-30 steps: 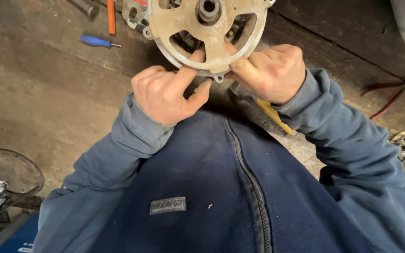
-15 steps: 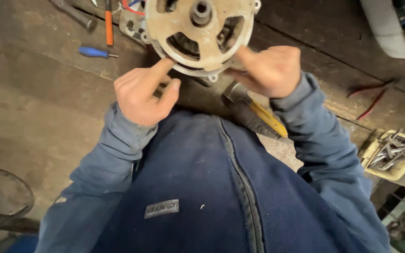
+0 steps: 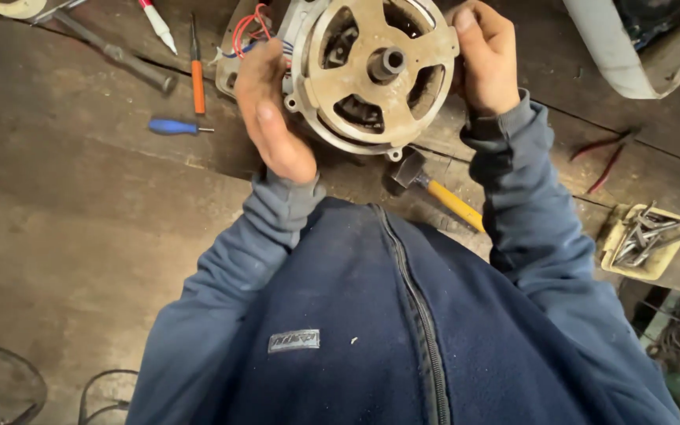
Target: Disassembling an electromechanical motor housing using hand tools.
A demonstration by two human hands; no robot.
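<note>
Gripping a round metal housing [image 3: 375, 75] from both sides: left hand [image 3: 273, 118] and right hand [image 3: 483, 59] are closing around its rim, holding it above the tabletop [image 3: 80, 197], hammer [image 3: 434, 189] lying just below.

- My left hand [image 3: 273, 118] is covering the motor housing's [image 3: 375, 75] left side.
- The top edge is cutting off the housing's upper rim.
- My sleeve is hiding the hammer's [image 3: 434, 187] handle end.

A small grey rectangular label [image 3: 293, 341] sits near on the blue jacket [image 3: 403, 338] chest, left of the zip.
</note>
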